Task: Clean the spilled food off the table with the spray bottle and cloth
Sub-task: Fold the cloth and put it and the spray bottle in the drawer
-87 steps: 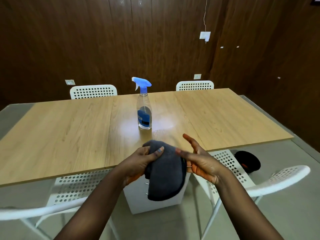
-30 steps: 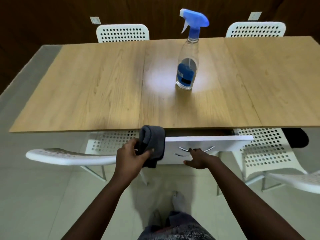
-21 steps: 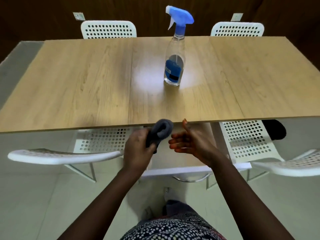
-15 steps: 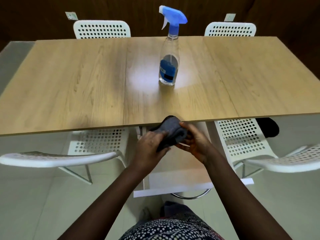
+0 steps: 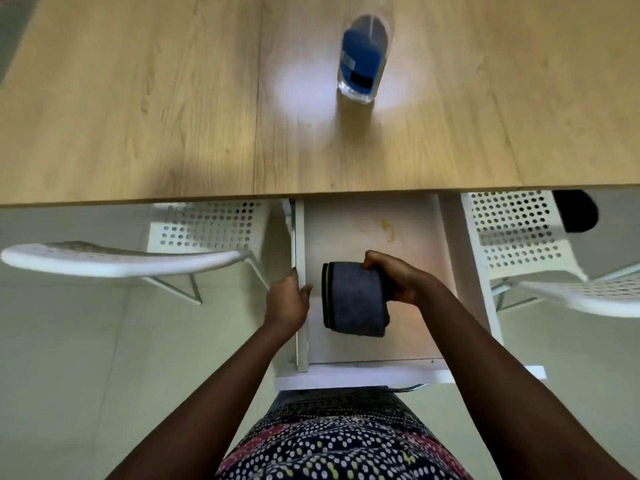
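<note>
Step in hand: stowing, by my judgement. Right hand [image 5: 398, 282] grips the folded cloth [image 5: 353, 299] over the open drawer [image 5: 346, 237] under the counter [image 5: 138, 98] edge. Left hand [image 5: 287, 299] rests fingers on the drawer's left wall, holding nothing. Spray bottle [image 5: 362, 64] stands on the counter at 12 o'clock from the cloth, well apart. Next: lower cloth, release, push drawer shut. Versus 0.5 s ago: both hands then held the cloth at the counter edge; now only the right does.
</note>
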